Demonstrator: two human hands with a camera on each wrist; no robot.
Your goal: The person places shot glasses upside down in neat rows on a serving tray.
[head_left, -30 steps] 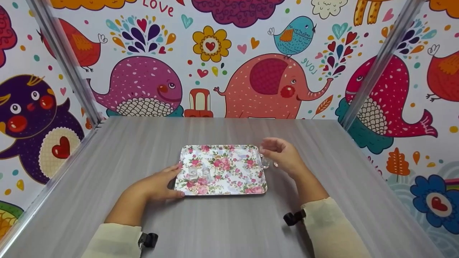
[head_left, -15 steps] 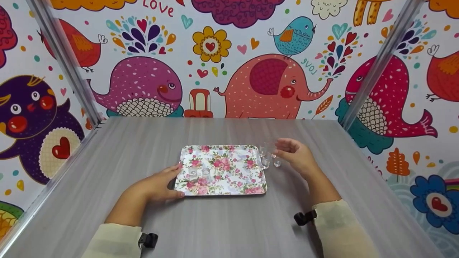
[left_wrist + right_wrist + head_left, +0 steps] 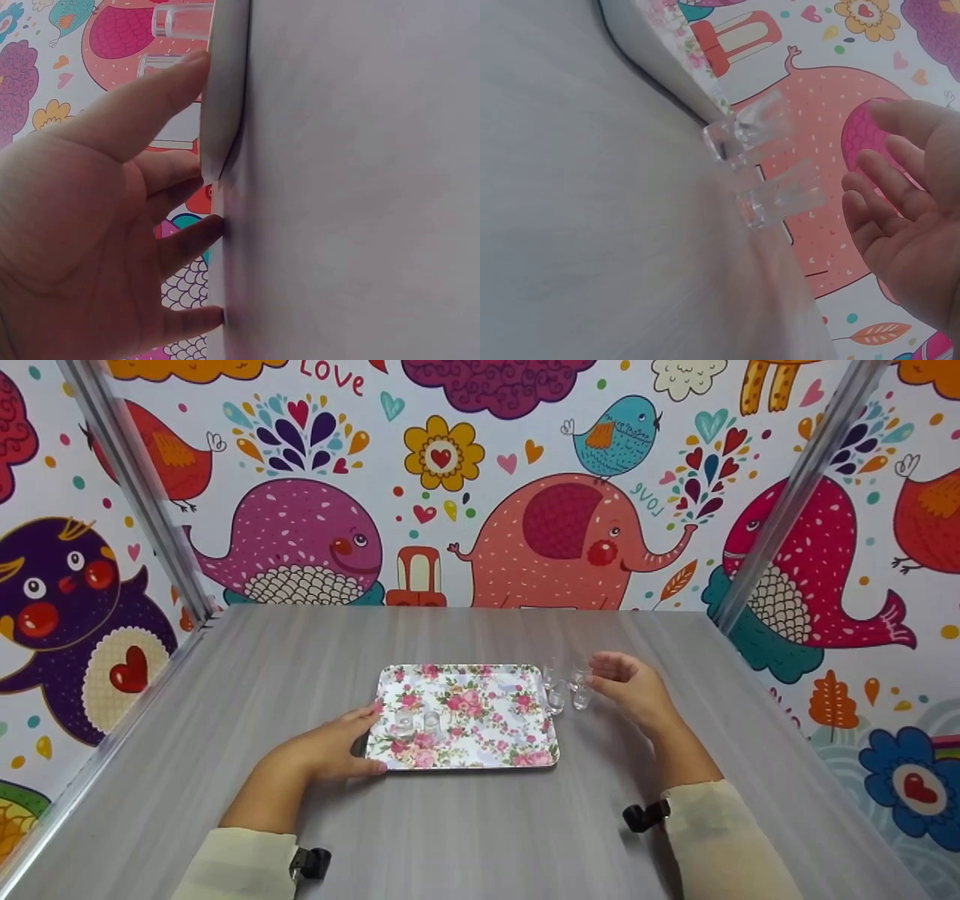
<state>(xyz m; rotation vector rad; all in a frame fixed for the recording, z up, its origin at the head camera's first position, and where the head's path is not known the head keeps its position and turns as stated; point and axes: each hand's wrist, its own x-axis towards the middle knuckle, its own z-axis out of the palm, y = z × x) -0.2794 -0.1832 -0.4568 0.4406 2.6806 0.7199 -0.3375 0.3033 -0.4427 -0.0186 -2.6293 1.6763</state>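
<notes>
A floral tray (image 3: 480, 742) lies on the table, with two small clear glasses, a left one (image 3: 403, 724) and a right one (image 3: 431, 724), standing on its left part. My left hand (image 3: 330, 746) holds the tray's near left corner between thumb and fingers. In the left wrist view the thumb (image 3: 161, 97) presses the rim, while the lower fingertips meet the table. Several more clear glasses (image 3: 555, 699) stand close together just off the tray's right edge. Beside them is my right hand (image 3: 630, 690), fingers relaxed and holding nothing. In the right wrist view a gap separates it from the nearest glass (image 3: 780, 199).
The grey wood-grain table (image 3: 450, 840) is bordered by a patterned back wall (image 3: 480, 435) and side walls. Metal posts stand at the back left (image 3: 150, 510) and back right (image 3: 795, 502). A black wrist camera (image 3: 645, 815) sits at the right cuff, another (image 3: 311, 863) at the left.
My right hand has drawn back to the right, away from the glasses beside the tray, which now show more fully. The left hand and tray have stayed put.
</notes>
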